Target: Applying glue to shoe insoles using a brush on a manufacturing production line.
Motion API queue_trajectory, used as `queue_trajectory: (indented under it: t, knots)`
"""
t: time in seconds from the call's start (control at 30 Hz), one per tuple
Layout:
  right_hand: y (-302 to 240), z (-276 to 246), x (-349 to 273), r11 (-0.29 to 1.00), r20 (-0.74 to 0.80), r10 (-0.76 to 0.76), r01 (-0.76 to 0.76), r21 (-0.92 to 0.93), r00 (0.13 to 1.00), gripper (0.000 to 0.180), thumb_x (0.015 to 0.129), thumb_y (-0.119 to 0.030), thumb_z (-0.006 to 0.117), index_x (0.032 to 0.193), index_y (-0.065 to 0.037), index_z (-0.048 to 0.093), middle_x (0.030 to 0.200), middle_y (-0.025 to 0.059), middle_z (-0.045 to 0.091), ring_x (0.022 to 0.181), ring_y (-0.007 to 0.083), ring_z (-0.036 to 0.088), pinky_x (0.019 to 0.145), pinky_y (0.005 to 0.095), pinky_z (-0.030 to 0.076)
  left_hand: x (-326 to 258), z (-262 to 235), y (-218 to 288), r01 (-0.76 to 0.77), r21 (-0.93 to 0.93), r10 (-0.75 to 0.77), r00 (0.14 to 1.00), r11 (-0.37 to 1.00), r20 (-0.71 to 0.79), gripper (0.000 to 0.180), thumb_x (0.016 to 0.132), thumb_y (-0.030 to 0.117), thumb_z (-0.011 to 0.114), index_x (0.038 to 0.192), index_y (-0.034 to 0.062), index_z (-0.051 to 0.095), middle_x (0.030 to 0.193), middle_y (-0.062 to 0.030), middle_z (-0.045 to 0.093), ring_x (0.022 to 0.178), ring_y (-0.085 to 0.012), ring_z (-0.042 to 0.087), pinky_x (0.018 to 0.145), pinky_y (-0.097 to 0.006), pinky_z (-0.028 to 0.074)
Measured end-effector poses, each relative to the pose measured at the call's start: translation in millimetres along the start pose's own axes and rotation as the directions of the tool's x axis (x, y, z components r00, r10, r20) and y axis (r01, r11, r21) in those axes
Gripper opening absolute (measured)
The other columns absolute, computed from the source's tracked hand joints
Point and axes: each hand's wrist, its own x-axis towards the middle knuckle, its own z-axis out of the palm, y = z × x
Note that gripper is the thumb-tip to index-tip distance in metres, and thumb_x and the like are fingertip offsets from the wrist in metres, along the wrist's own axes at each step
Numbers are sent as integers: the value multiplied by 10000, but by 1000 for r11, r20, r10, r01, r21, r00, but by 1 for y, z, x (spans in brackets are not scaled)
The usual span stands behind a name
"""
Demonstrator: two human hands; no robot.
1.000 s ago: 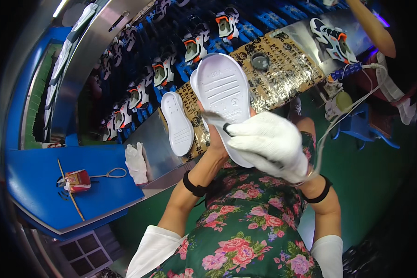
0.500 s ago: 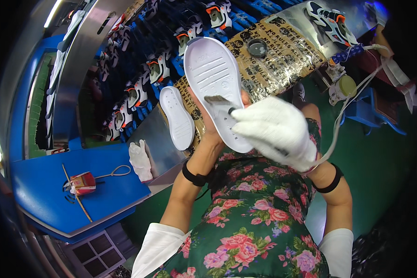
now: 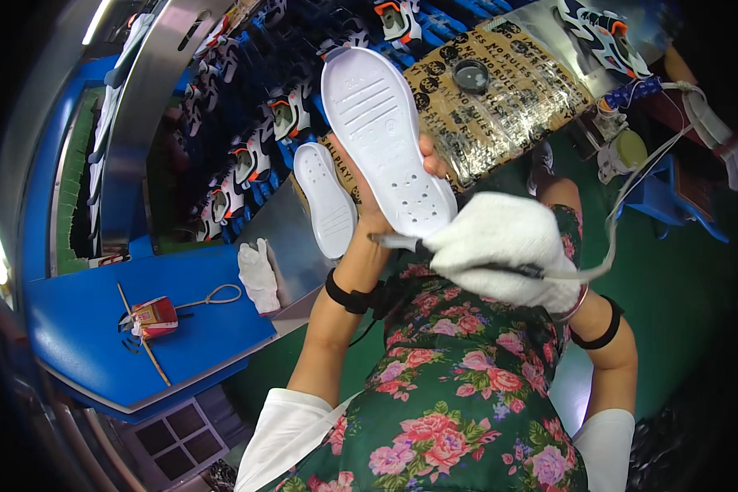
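1. head view: the left hand, bare, is closed around a white sole from behind, its fingers curled over the sole's right edge.
2. the white sole is held up in front of the left part of the cardboard, its grooved and holed face showing.
3. the right hand, in a knitted glove, is closed on a brush, on the person's side of the cardboard; whether the tip touches the sole cannot be told.
4. a second sole lies at the cardboard's left end; a round dish sits on the cardboard.
5. the step in hand seems to be brushing the sole's face; another stroke would call for a steady left grip and light bristle contact.
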Motion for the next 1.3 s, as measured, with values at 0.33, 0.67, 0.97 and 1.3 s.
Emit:
queue_trajectory:
  t: [0.33, 0.67, 0.97, 1.3]
  knots:
    - [6, 4, -6, 989, 41, 105, -109, 104, 994, 246, 699, -14, 765, 938, -67, 741, 960, 95, 734, 786, 260, 681, 708, 348, 542, 7, -13, 25, 138, 179, -139, 990, 974, -7, 1056, 798, 923, 252, 1393, 77, 466, 971, -226, 643, 736, -318, 680, 621, -433, 578]
    - [14, 7, -7, 989, 201, -29, 58, -135, 979, 256, 668, -8, 751, 917, -63, 724, 967, 101, 721, 799, 273, 677, 686, 377, 557, 19, -26, 34, 488, 196, -513, 852, 851, 106, 1055, 826, 878, 258, 1446, 42, 427, 1069, -288, 640, 864, -367, 711, 706, -477, 612]
    - [18, -6, -7, 766, -195, 613, -516, 382, 766, 193, 791, -1, 740, 981, 34, 739, 937, 118, 749, 754, 146, 675, 709, 269, 538, 38, -23, 33, 333, 197, -323, 943, 922, -81, 1007, 858, 858, 188, 1427, 71, 453, 1015, -204, 651, 810, -349, 702, 722, -472, 607]
    - [51, -4, -22, 459, -339, 832, -202, 865, 439, 210, 877, 51, 620, 1084, 43, 648, 1045, 167, 678, 830, 190, 638, 632, 205, 489, 6, -25, 21, -304, -130, 257, 921, 944, -293, 523, 1012, 436, 403, 1337, 53, 545, 1347, -127, 584, 1283, -302, 511, 1169, -506, 319]
